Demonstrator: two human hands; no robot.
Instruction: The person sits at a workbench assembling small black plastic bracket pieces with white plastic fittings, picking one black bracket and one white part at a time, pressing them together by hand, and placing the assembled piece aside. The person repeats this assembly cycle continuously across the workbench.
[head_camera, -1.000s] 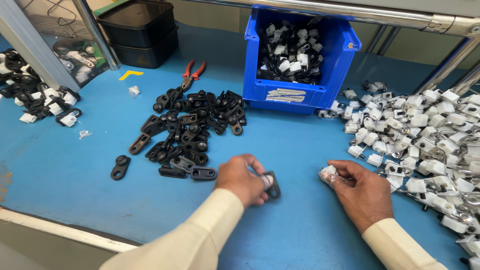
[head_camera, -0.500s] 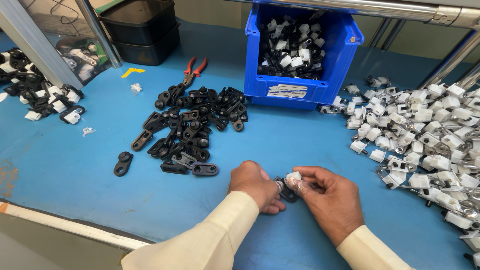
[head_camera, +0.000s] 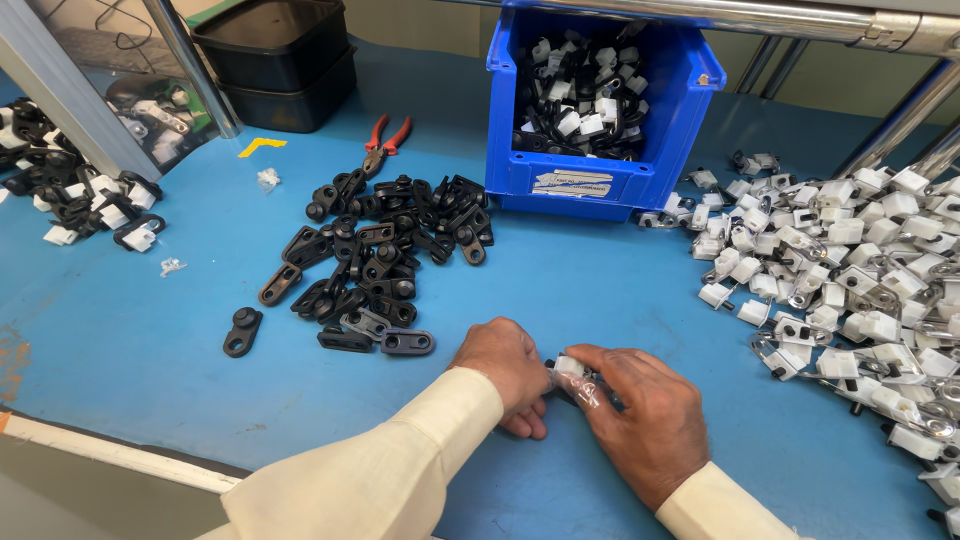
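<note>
White clip piece (head_camera: 570, 366) at 6 o'clock of tabletop (head_camera: 150, 340), pinched between left hand (head_camera: 510, 370) and right hand (head_camera: 645, 420), both grips clenched on it. Blue bin (head_camera: 600, 185) at 12 part-filled. Black links (head_camera: 390, 260) at 10, white clips (head_camera: 850, 270) at 3: many left.

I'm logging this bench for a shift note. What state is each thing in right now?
left hand: closed on a black part, pressed against the white piece
right hand: pinching the small white piece
blue bin: open, partly filled with black and white parts
black pile: loose, spread on the blue table
white pile: loose, scattered
red pliers: lying flat, untouched
</note>
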